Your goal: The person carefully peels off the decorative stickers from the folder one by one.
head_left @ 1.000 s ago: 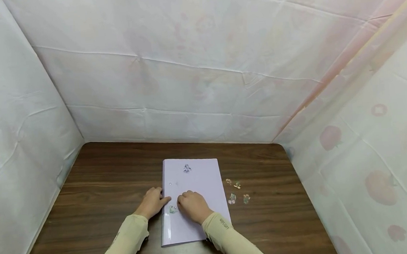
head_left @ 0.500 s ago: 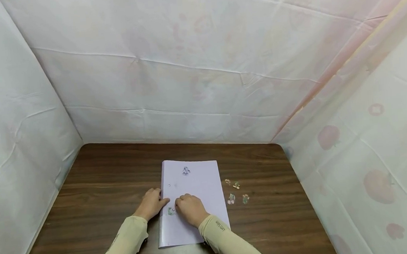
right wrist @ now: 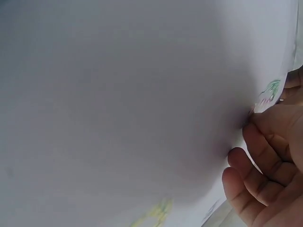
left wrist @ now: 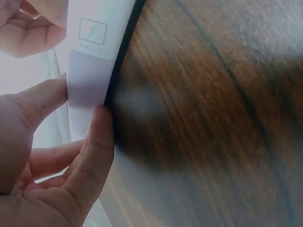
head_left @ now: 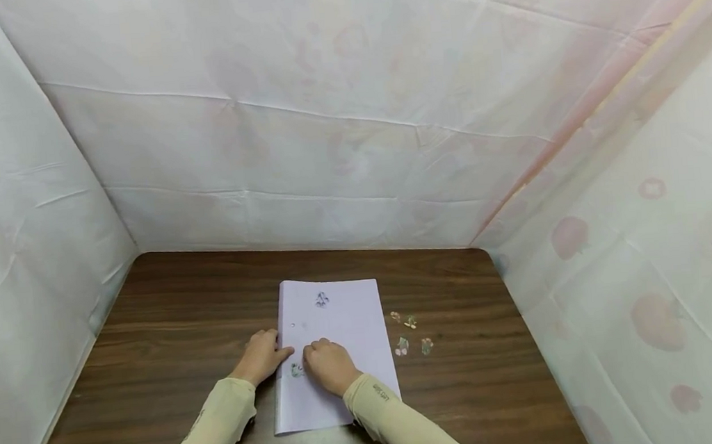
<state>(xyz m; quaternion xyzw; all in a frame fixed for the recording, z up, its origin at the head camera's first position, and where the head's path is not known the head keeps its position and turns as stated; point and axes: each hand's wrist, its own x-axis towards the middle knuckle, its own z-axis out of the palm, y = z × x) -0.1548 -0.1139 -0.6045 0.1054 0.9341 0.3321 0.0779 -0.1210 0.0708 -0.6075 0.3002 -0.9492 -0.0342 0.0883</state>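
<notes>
A lavender file folder [head_left: 354,320] lies on the brown table. My left hand [head_left: 260,358] grips its spine, thumb over the cover's edge; in the left wrist view the fingers lie on either side of the spine [left wrist: 90,82]. The curled right hand [head_left: 329,365] is low over the cover, thumb and forefinger pinching a small sticker [right wrist: 251,110], of which just a pale orange edge shows. Beside it on the cover is a green sticker [head_left: 296,370]; a blue sticker [head_left: 322,299] is near the top. The right wrist view also shows a yellow flower-like patch [right wrist: 158,213] on the cover.
Several small flower stickers lie on the table right of the folder, among them a pink-and-green one [head_left: 401,346] and a yellow one [head_left: 410,322]. The wooden table [head_left: 481,379] ends at a white printed cloth [head_left: 325,224] hanging behind and at both sides.
The right hand stays at the same part of the cover with only a slight shift. The left hand keeps its hold on the spine. The whole view has drifted a little.
</notes>
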